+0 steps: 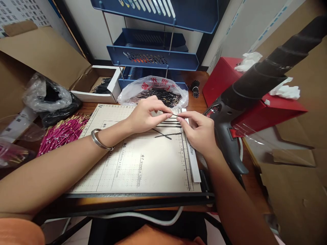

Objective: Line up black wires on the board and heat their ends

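Observation:
My left hand (150,114), a metal bangle on its wrist, pinches one end of a thin black wire (175,115) between thumb and fingers. The other end sits in the pinch of my right hand (200,131), so the short piece spans the small gap between both fingertips. Under and in front of the hands, several thin black wires (167,135) lie on the cream board of a paper cutter (158,166), two of them crossing. Their ends come close to the white strip (193,160) along the board's right side.
Behind the board lies a clear plastic bag (127,94) of black gold-tipped wires. Magenta wires (63,134) are heaped at left, near a white box (94,97). A heat gun (232,112) stands at right before a red box (217,76). Blue shelves (153,58) rise behind.

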`<state>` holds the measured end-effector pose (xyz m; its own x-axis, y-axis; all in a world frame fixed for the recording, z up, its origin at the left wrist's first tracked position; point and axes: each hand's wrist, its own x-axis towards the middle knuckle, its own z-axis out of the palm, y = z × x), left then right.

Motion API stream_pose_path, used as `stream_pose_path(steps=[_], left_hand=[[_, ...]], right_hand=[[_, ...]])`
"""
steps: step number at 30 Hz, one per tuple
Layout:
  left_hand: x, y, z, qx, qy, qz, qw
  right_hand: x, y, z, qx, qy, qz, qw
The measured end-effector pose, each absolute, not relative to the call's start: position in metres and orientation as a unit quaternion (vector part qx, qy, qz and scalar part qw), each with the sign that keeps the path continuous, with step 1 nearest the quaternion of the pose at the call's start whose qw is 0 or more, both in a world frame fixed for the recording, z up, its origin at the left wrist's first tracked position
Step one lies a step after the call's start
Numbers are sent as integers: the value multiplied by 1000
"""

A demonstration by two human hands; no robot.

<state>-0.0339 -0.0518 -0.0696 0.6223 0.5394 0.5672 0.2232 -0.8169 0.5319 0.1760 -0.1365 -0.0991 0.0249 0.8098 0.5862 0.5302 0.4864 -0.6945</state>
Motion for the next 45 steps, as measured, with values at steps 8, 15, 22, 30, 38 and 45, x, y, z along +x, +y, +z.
stream_pose_path(steps=[8,15,22,30,38,45], left_hand=[[-34,-50,-72,866,206,400,219],[-34,-51,-71,852,211,399,266],[-35,-51,-67,820,246,368,362],[-36,-50,-65,809,264,345,396],[-35,-55,-64,817,253,333,397],[-37,-55,-65,828,220,310,411]], right_hand=[[177,-137,-99,-491,-686,132,520],[179,-138,-96,-494,-705,122,495],[180,-139,-95,-470,-724,130,489],[180,-140,-92,-457,-735,130,483],[177,-142,-92,-458,-729,135,490],[173,-144,-89,-434,-743,147,488]])
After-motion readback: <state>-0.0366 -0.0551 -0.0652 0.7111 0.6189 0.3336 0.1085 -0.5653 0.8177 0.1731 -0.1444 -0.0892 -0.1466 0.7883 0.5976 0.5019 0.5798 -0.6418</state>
